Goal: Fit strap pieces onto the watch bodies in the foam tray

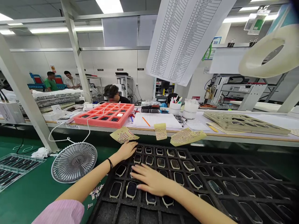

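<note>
A black foam tray [107, 209] with rows of square pockets lies before me, most holding smartwatch bodies with dark screens and pale frames. My left hand [127, 150] rests at the tray's back left corner, fingers stretched out beside a smartwatch [139, 149] with a lit screen. Over the middle rows, my right hand [153, 180] spreads its fingers above the watches and partly hides them. Nothing shows in its grasp. Below it sits another smartwatch [131, 189]. Neither hand visibly lifts a watch.
More watches fill a second black tray [235, 183] on the right. A grey fan [74, 162] stands left of my left arm. Along the raised shelf are a pink foam tray [105, 115] and a beige tray [245, 123]. Yellow sticker sheets [188, 137] hang from its edge. Co-workers sit beyond.
</note>
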